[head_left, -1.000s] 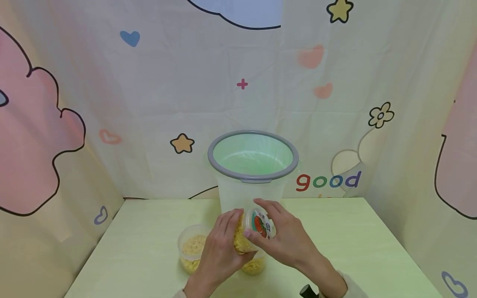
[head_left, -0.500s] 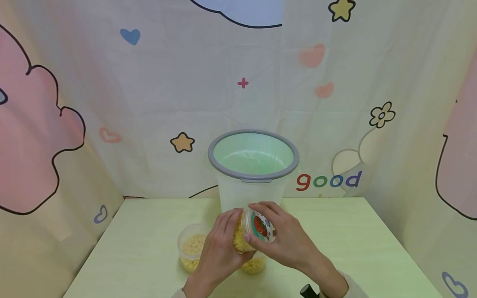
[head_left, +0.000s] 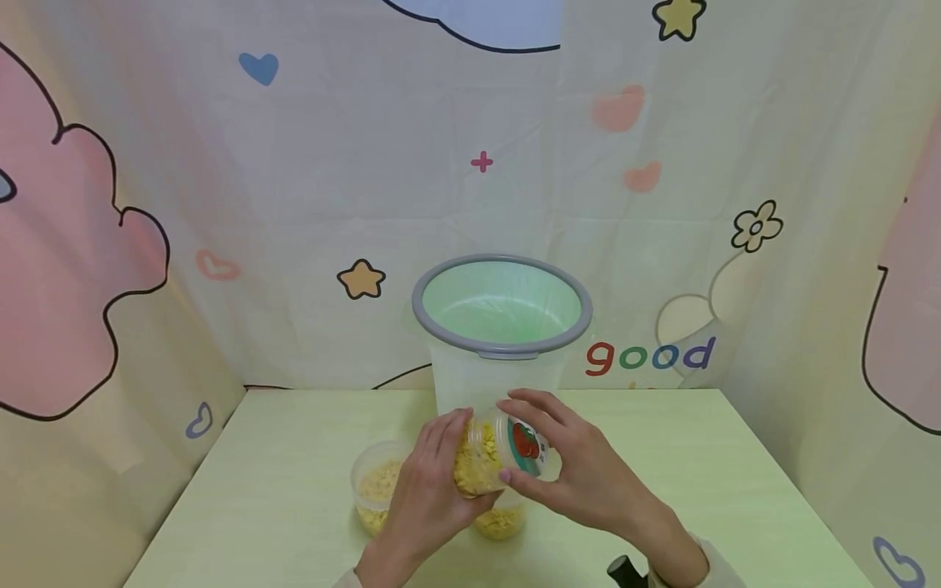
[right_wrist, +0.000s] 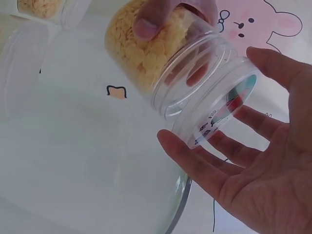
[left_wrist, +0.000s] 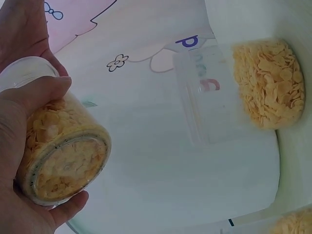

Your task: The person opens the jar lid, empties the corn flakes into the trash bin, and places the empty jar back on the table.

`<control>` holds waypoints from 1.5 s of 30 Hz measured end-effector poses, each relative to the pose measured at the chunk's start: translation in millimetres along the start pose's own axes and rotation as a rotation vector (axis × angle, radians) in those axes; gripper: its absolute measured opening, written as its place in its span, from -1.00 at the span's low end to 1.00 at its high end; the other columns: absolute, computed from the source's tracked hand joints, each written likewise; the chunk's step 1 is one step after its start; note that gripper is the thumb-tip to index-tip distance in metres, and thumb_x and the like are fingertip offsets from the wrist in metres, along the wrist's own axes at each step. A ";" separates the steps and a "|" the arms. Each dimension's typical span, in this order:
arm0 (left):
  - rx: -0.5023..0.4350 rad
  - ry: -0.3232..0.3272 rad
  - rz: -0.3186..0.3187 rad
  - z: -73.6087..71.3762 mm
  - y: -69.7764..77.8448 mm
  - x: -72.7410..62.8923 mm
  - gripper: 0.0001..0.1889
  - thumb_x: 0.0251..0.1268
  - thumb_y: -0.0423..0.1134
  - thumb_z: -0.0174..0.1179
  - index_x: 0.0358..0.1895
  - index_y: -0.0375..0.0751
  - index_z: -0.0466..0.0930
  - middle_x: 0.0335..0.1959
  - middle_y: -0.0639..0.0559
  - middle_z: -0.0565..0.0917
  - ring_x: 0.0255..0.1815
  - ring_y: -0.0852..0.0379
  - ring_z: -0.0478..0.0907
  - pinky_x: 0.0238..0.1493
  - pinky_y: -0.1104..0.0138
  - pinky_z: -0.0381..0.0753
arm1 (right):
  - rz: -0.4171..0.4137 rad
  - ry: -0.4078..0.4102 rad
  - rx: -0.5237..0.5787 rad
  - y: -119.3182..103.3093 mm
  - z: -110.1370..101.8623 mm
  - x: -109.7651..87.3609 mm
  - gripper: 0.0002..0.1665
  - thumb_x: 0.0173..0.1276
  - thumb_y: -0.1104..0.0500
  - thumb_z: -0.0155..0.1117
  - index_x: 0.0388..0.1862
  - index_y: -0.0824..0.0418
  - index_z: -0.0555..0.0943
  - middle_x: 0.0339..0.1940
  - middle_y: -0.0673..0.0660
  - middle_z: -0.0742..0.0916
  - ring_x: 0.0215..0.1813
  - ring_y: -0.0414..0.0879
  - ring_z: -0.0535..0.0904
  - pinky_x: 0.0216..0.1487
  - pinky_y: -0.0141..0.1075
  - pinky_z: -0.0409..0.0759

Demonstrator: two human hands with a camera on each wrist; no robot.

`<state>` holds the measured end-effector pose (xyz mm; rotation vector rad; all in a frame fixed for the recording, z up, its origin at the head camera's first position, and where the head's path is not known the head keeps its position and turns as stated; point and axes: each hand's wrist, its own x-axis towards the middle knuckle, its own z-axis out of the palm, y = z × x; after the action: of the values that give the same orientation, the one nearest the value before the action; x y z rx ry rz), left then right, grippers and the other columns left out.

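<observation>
My left hand (head_left: 426,482) grips a clear jar (head_left: 475,461) of yellow flakes, tilted with its mouth to the right. Thumb and fingers of my right hand (head_left: 581,465) pinch the clear screw lid (right_wrist: 217,105), which bears a green and red label. In the right wrist view the lid sits at the threaded neck, slightly askew, with its rim off the threads on at least one side. Behind my hands on the table stands another jar (left_wrist: 270,83) with flakes in its lower part. Left of it is an open tub (head_left: 378,478), also holding flakes.
A pale bin with a grey rim (head_left: 502,351) stands at the back of the table (head_left: 662,457), just beyond my hands. A black cylindrical object (head_left: 625,570) shows beside my right wrist. Printed cloth hangs behind and at both sides.
My right hand first closes in on the lid, then draws it to the right, so more of the jar's neck shows. My left hand keeps its grip, shifting slightly left.
</observation>
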<state>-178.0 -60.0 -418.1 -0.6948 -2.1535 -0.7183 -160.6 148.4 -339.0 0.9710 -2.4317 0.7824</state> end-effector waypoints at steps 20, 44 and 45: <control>0.010 0.043 -0.039 -9.5 -12.8 -2.9 0.09 -0.49 -0.03 0.69 0.33 -0.20 0.36 0.16 -0.05 0.53 0.15 0.05 0.53 0.02 0.18 0.70 | 0.167 -0.003 -0.121 35.5 -9.5 -31.5 -0.24 0.16 -0.13 0.48 0.35 -0.18 0.45 0.34 -0.07 0.51 0.14 -0.14 0.61 0.07 -0.08 0.66; 0.044 0.051 -0.060 -17.2 -21.7 -6.8 0.08 -0.50 0.02 0.69 0.30 -0.18 0.37 0.14 -0.04 0.54 0.12 0.07 0.55 -0.09 0.15 0.71 | 0.341 -0.133 -0.232 94.1 22.5 -70.8 -0.30 0.08 -0.09 0.53 0.24 -0.06 0.56 0.20 0.03 0.61 0.03 -0.04 0.62 -0.19 -0.11 0.65; 0.044 0.049 -0.062 -17.3 -22.0 -7.1 0.08 -0.50 0.02 0.69 0.30 -0.18 0.37 0.14 -0.04 0.54 0.12 0.07 0.55 -0.09 0.15 0.71 | 0.350 -0.141 -0.231 96.6 23.5 -71.7 -0.30 0.08 -0.09 0.52 0.24 -0.06 0.56 0.20 0.04 0.61 0.04 -0.03 0.62 -0.20 -0.10 0.66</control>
<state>-180.3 -88.8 -419.8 -0.5834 -2.1471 -0.7119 -185.4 227.0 -429.8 0.5374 -2.7823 0.5369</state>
